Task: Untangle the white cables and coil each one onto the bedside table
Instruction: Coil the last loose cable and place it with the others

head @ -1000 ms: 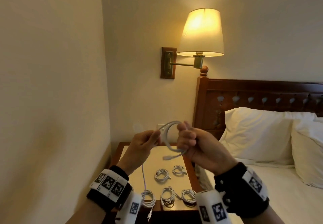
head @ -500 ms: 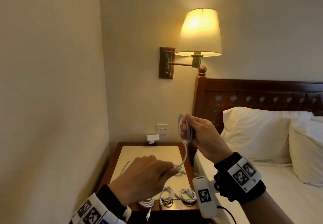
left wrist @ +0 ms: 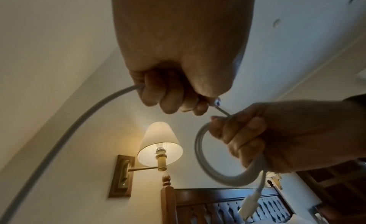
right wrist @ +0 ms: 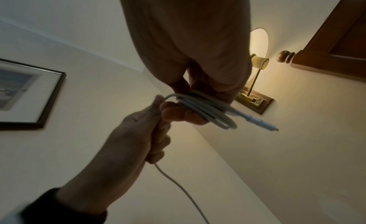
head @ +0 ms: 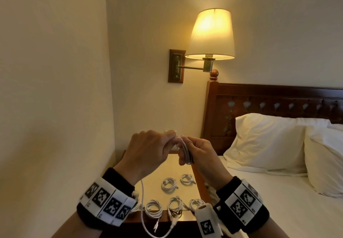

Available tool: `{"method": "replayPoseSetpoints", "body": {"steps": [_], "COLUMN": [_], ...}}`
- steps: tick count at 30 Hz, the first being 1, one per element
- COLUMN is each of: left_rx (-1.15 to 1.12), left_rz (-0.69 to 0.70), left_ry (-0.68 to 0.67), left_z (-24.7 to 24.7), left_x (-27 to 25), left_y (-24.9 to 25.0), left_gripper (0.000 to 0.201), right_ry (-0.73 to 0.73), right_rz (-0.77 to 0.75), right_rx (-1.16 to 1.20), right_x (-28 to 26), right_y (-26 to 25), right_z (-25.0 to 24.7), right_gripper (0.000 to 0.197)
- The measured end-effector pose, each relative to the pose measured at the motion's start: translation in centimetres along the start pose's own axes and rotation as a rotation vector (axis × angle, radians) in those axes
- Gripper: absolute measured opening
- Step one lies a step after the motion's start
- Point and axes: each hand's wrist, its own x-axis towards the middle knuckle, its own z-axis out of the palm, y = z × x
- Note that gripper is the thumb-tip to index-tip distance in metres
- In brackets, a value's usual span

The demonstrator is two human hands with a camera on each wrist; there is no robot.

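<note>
Above the bedside table (head: 178, 194) I hold both hands together. My right hand (head: 201, 154) grips a small coil of white cable (head: 186, 153), seen edge-on; in the right wrist view the coil (right wrist: 208, 110) has several loops and a plug (right wrist: 263, 122) sticks out. My left hand (head: 156, 148) pinches the same cable right beside the coil. Its loose tail (head: 142, 210) hangs from my left fist down past the table's front edge. In the left wrist view the cable (left wrist: 59, 141) leaves my curled left fingers (left wrist: 172, 94).
Several finished white coils lie on the table top, two further back (head: 169, 185) and a row along the front edge (head: 175, 205). A lit wall lamp (head: 211, 33) hangs above. The bed with pillows (head: 265, 143) and dark headboard is at the right, a wall at the left.
My left hand, which was low over the table drawing the cable out, has risen to meet my right hand at the coil. The right hand has dropped slightly.
</note>
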Motion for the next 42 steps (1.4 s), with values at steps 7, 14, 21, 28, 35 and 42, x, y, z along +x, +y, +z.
{"method": "replayPoseSetpoints", "body": {"steps": [7, 14, 21, 28, 35, 42], "left_rx": [-0.35, -0.864, -0.731, -0.463, -0.467, -0.466], "left_rz": [-0.131, -0.235, -0.415, -0.132, 0.168, 0.096], "left_ry": [-0.045, -0.07, -0.067, -0.514, -0.268, -0.055], "left_z": [2.6, 6.1, 9.6, 7.3, 1.0, 1.2], "left_x": [0.2, 0.0, -5.7, -7.4, -2.7, -0.5], "left_y": [-2.5, -4.0, -5.7, -1.2, 1.3, -0.5], "left_gripper": [0.06, 0.05, 0.037, 0.033, 0.023, 0.016], "right_ry": [-0.017, -0.095, -0.024, 0.121, 0.065, -0.027], "right_rz": [0.075, 0.245, 0.235, 0.134, 0.049, 0.049], "right_rx": [0.154, 0.44, 0.846, 0.48, 0.107, 0.055], "right_x": [-0.3, 0.0, 1.7, 3.1, 2.3, 1.7], "right_y": [0.2, -0.9, -2.7, -1.9, 0.3, 1.3], "right_z": [0.7, 0.0, -3.3, -4.5, -2.0, -0.4], "right_gripper": [0.038, 0.036, 0.033, 0.035, 0.037, 0.044]}}
